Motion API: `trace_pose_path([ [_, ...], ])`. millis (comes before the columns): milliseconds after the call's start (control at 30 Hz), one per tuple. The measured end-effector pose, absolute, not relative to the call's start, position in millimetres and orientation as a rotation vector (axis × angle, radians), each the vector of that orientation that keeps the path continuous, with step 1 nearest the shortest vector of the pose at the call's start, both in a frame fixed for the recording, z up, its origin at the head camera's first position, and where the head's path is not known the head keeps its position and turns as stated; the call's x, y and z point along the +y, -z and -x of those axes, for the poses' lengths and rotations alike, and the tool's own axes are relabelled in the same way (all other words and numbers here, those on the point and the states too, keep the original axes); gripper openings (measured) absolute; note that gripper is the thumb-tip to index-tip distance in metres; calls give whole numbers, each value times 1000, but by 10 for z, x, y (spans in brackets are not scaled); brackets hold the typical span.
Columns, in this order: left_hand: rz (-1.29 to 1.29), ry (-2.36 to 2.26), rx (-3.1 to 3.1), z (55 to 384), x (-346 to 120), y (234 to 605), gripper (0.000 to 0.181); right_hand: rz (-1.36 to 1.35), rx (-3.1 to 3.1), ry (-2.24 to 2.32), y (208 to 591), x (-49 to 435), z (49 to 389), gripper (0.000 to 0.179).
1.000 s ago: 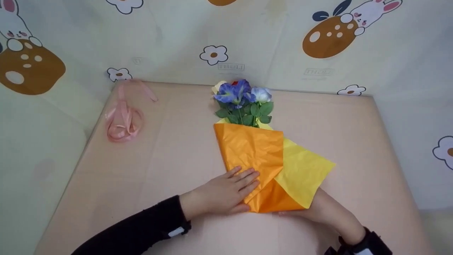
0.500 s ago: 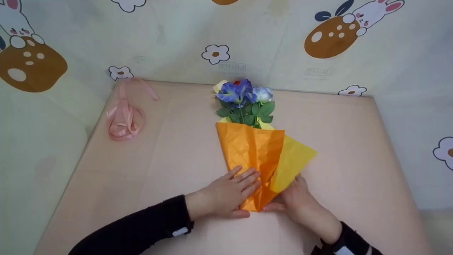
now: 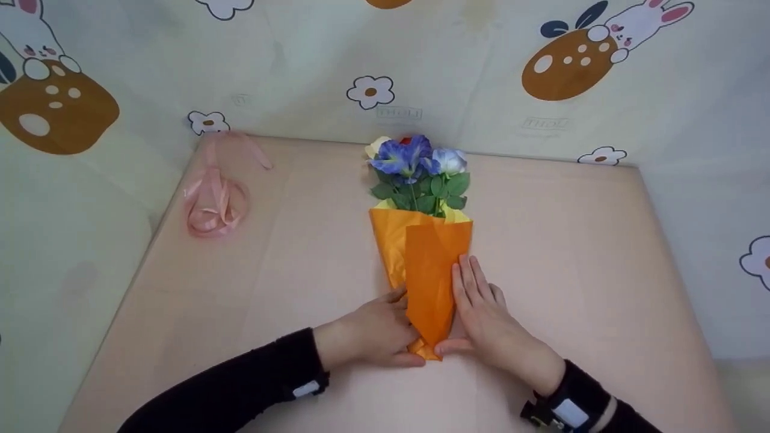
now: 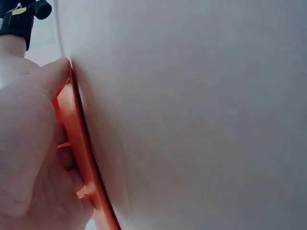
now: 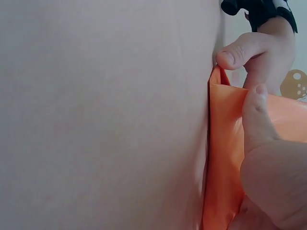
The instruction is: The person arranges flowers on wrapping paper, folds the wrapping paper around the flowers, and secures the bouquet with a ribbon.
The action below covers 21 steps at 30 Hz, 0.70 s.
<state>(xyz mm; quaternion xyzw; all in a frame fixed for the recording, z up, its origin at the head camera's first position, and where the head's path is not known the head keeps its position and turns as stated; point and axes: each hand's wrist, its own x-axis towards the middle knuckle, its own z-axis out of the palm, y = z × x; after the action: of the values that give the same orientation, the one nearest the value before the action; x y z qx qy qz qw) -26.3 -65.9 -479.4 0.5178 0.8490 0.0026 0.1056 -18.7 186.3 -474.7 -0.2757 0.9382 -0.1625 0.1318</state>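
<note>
One bouquet (image 3: pixel 424 252), lying on the counter (image 3: pixel 601 270) around the middle, blooms pointing away from the person. Four bloom colours I can count: blue-violet (image 3: pixel 404 156), pale blue (image 3: pixel 450 161), cream (image 3: pixel 376 147), plus a bit of red (image 3: pixel 406 141) at the back. Green leaves (image 3: pixel 457 183) below them, too bunched to count. Wrap: two colours, orange paper (image 3: pixel 433 276) outside, yellow paper (image 3: pixel 455 211) poking out at the top in two spots. One orange flap lies folded across the front, narrowing toward the bottom.

Two hands, both on the wrap. Left hand (image 3: pixel 382 331): laid flat-ish at the lower left, fingers partly hidden beneath the flap, thumb at the bottom tip. Right hand (image 3: pixel 487 325): fingers straight, pressed along the right edge; thumb out, touching the paper near the bottom. Neither one is clenched.

Two black sleeves (image 3: pixel 240 379), one pale patch at each wrist. One pink ribbon (image 3: pixel 216 210), loosely coiled, far left corner, well apart from the bouquet. Printed cloth (image 3: pixel 301 60) behind: two rabbits (image 3: pixel 637 24), five white flowers (image 3: pixel 371 92), some cut off by the edge of view.
</note>
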Motion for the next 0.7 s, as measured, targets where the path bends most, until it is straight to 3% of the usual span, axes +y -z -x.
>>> trace_pose_path([
  [200,-1535,-42,2537,259,-626,4770,57,852,2661,528,4782,1863,248,143],
  [700,-1591,-75,2526,297,-654,4755,65,1062,2574,634,4862,1836,379,148],
])
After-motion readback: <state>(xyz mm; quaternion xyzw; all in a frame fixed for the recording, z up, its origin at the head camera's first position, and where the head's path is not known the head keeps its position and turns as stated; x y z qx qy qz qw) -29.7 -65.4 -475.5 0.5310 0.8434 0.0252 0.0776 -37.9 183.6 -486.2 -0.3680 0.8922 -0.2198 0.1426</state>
